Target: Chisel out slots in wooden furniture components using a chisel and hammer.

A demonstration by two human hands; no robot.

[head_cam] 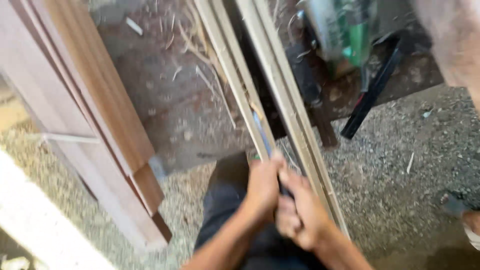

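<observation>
Wood: two long pale wooden strips (pixel 280 95) run side by side from the top of the view down to the hands.
Left hand: the left hand (pixel 262 187) is curled tight around the near end of the left strip.
Right hand: the right hand (pixel 300 210) is curled too, touching the left hand, with a dark handle (pixel 285 190) poking out between them. What it grips is too blurry to tell.
Blue bit: a thin blue thing (pixel 260 127) lies along the strip just above the hands.
Around: thick brown planks (pixel 100 100) lean on the left. A green machine (pixel 345 30) sits at the top, with a long black bar (pixel 375 85) beside it.
In the way: the planks crowd the left side, close to the strips.
Hard to see: everything is blurry. A pale blurry shape (pixel 452 40) is cut off at the top right corner.
Legs: dark trousers (pixel 225 200) show under the arms.
Floor: the floor (pixel 400 175) is grey and gritty, with wood shavings (pixel 185 45) scattered on a brown patch.
</observation>
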